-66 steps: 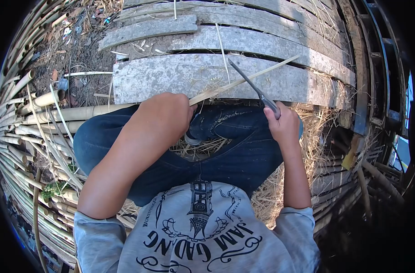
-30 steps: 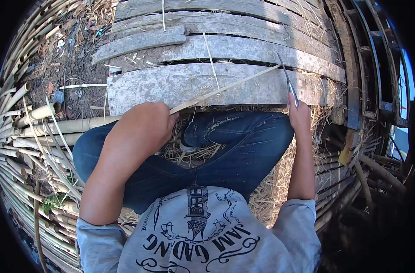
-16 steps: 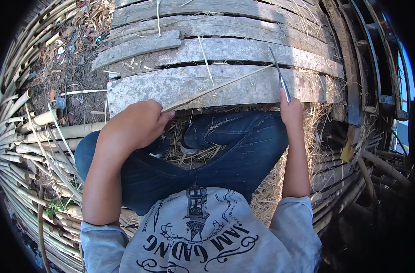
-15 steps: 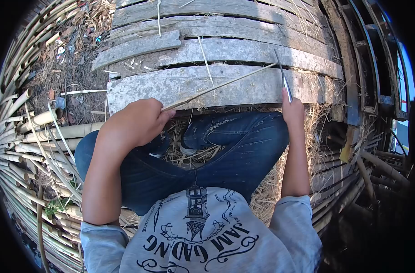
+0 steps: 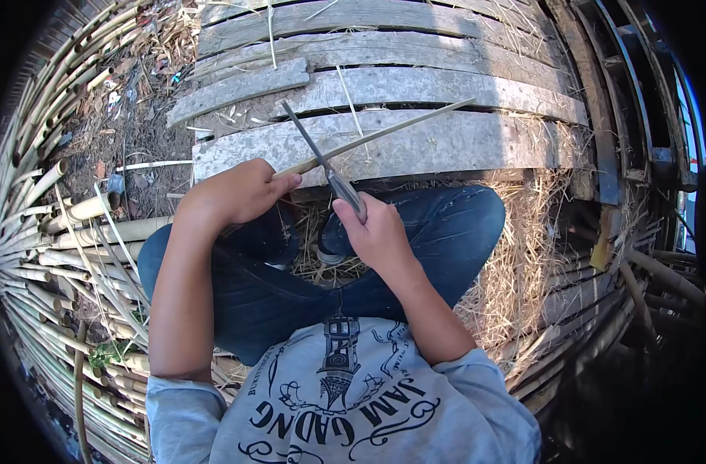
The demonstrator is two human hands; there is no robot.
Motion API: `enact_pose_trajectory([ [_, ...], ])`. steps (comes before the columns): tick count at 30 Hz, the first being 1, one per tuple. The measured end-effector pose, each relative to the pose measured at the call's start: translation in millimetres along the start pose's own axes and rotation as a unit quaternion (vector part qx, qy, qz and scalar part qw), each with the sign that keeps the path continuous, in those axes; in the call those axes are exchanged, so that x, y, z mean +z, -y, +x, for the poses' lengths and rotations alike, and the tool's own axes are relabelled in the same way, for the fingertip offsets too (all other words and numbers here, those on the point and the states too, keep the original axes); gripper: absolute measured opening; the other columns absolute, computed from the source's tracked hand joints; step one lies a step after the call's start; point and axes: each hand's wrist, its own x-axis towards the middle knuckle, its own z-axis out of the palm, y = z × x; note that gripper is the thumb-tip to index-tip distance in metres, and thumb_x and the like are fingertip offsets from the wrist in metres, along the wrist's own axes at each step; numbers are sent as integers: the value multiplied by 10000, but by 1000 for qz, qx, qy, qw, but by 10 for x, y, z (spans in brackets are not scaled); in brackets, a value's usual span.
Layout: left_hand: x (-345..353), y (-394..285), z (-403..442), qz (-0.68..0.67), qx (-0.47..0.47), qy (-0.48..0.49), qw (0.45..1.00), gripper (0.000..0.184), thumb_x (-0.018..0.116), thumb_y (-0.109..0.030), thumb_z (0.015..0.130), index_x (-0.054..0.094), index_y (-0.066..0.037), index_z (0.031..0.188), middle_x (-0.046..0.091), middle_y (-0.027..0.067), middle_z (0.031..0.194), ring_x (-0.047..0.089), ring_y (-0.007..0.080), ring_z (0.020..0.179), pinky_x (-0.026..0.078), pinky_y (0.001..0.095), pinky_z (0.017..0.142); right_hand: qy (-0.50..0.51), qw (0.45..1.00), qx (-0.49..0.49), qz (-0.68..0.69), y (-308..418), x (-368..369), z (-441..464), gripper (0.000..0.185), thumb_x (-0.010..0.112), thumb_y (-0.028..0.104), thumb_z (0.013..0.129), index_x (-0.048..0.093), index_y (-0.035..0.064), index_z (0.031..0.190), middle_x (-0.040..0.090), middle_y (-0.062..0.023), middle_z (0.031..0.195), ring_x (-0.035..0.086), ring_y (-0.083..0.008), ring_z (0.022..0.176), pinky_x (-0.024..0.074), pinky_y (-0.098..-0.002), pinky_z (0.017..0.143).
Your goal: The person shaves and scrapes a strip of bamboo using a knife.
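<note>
Two bare hands show in the head view, both near the close edge of the slatted platform (image 5: 461, 147). The left hand (image 5: 241, 189), back upward, is closed on the near end of a narrow bamboo strip (image 5: 399, 127), just beyond the platform's near left corner. From that grip the strip slants over the nearest plank, its free end reaching out toward the far right. Whether it rests on the wood or is held just above it, I cannot tell.

The right hand (image 5: 376, 232) is wrapped around the handle of a knife (image 5: 341, 188), thumb along its near side. The dark blade points away and to the left, crossing the strip close beside the left hand; whether edge and strip touch is unclear.

What has just changed is the knife's place: a moment ago it was out at the strip's free end, and now it has come back to the gripped end, while the left hand has kept its hold. That puts the blade, as I judge it, at the start of the strip's length rather than its finish, with little room between it and the left fingers.

A thin loose sliver (image 5: 349, 99) lies across the planks beyond the strip, and straw-like shavings (image 5: 515, 255) are heaped off the platform's near right corner.
</note>
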Motion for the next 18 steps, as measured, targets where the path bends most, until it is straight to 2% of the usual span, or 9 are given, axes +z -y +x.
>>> enact_pose_trajectory([
  [2, -26, -1, 30, 5, 0, 9, 1000, 698, 488, -600, 953, 666, 71, 879, 657, 247, 765, 653, 338, 720, 502, 426, 706, 6, 1000, 6, 15, 35, -35, 23, 530, 610, 512, 912, 601, 9, 744, 615, -224, 642, 641, -441, 680, 497, -483, 613],
  [4, -18, 4, 66, 10, -2, 17, 1000, 715, 488, -615, 948, 665, 73, 870, 658, 242, 767, 650, 335, 718, 503, 424, 703, 7, 997, -13, -73, 44, -177, 43, 554, 599, 552, 905, 615, 17, 762, 626, -217, 643, 649, -433, 683, 510, -481, 621],
  [7, 13, -42, 109, 21, 30, 12, 999, 732, 492, -644, 934, 663, 66, 890, 655, 209, 747, 646, 301, 715, 505, 411, 682, 4, 993, -14, -119, -13, -298, 41, 566, 589, 583, 897, 634, 26, 805, 645, -203, 658, 663, -415, 686, 522, -483, 631],
  [9, -5, -128, 81, 11, 9, 17, 1000, 733, 484, -612, 946, 649, 94, 843, 660, 238, 727, 643, 359, 649, 515, 457, 693, -11, 988, -19, -156, -40, -359, 41, 573, 587, 595, 891, 642, 26, 845, 658, -191, 674, 672, -404, 692, 528, -481, 640],
  [10, -22, -161, 75, 14, 8, 19, 1000, 733, 484, -612, 946, 649, 94, 843, 660, 238, 727, 643, 359, 649, 515, 457, 693, -11, 988, -17, -153, -62, -387, 57, 573, 587, 595, 891, 642, 26, 845, 658, -191, 674, 672, -404, 692, 528, -481, 640],
  [12, -58, -202, 75, -23, -67, 65, 995, 730, 496, -621, 936, 643, 91, 873, 660, 214, 718, 640, 339, 639, 517, 452, 688, 3, 988, 0, -157, -89, -428, 81, 571, 587, 596, 890, 638, 28, 863, 657, -192, 675, 672, -407, 695, 532, -479, 648],
  [14, -46, -207, 78, -18, -73, 66, 995, 733, 500, -630, 931, 643, 88, 891, 663, 213, 723, 646, 337, 658, 518, 449, 694, 4, 991, 9, -134, -87, -417, 64, 550, 609, 571, 888, 628, 22, 878, 659, -199, 694, 672, -409, 713, 524, -476, 656],
  [16, -18, -203, 99, -14, -76, 67, 995, 736, 504, -638, 926, 643, 84, 908, 667, 212, 728, 651, 335, 676, 519, 447, 699, -3, 998, 10, -55, -142, -370, 55, 531, 635, 547, 883, 622, 16, 890, 650, -194, 699, 664, -405, 714, 509, -468, 663],
  [18, 12, -160, 136, 34, -33, 10, 999, 679, 530, -586, 935, 653, 80, 905, 681, 242, 792, 670, 373, 746, 522, 447, 730, 10, 999, 21, -35, -183, -370, 54, 521, 646, 538, 880, 621, 18, 893, 643, -187, 695, 659, -402, 711, 501, -466, 662],
])
